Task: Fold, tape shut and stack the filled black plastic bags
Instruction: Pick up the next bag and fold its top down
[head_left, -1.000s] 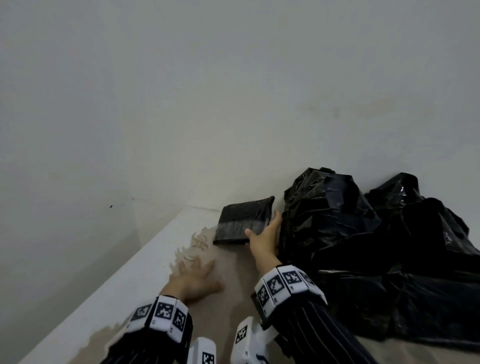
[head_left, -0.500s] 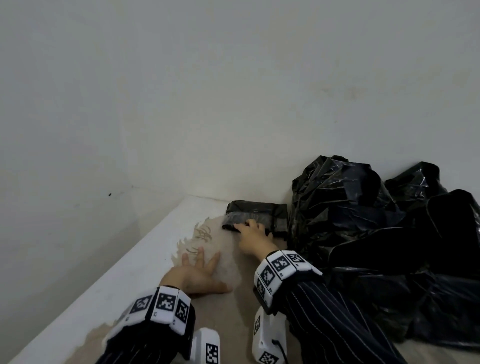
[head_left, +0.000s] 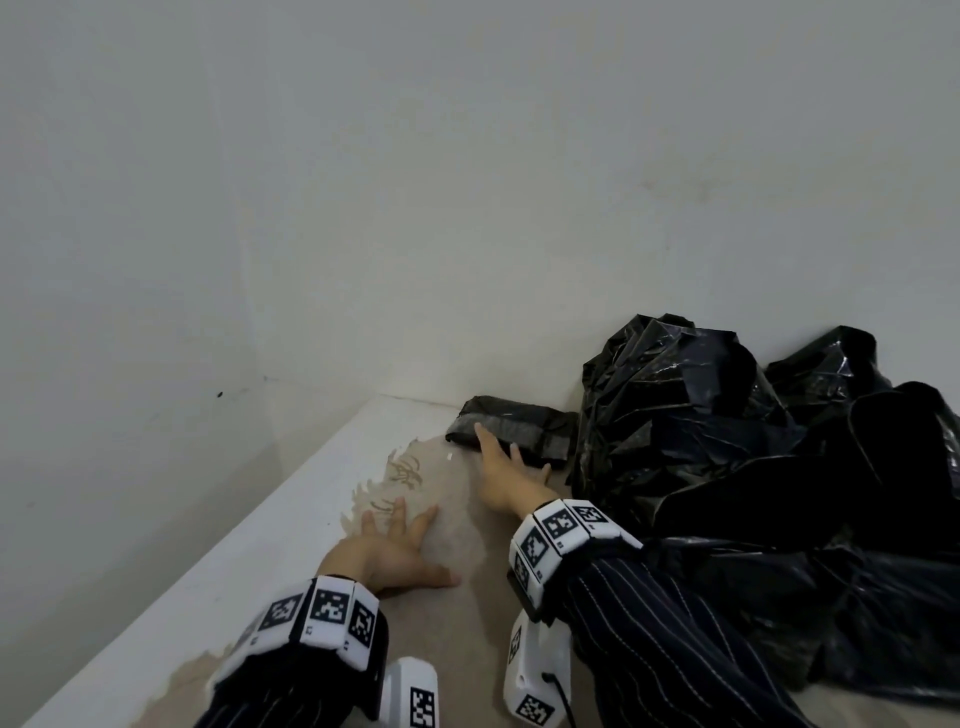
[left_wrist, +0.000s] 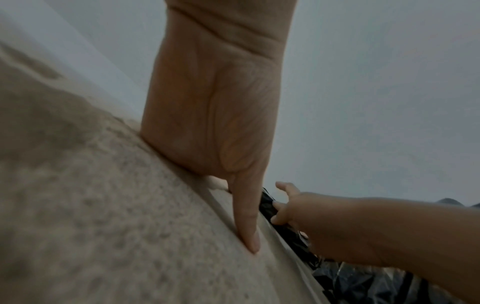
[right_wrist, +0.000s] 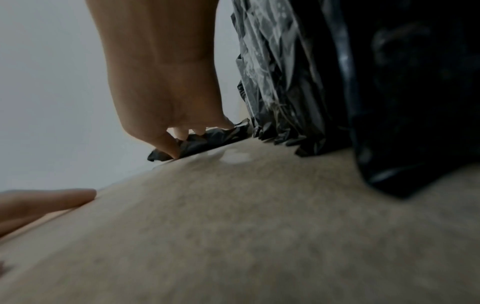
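Folded black bag (head_left: 511, 428) lies flat under right hand's (head_left: 506, 480) apparently straight fingers; left hand (head_left: 387, 553) presses spread on beige surface (head_left: 467, 649).

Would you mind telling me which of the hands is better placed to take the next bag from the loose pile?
Probably the right hand: it rests on the taped packet, right beside the loose black bags. The left hand lies flat on the beige mat, farther away.

The light is dim, soft and even. The crumpled glossy black plastic bags (head_left: 727, 441) show small glare. Both wrist views are blurred near the lens.
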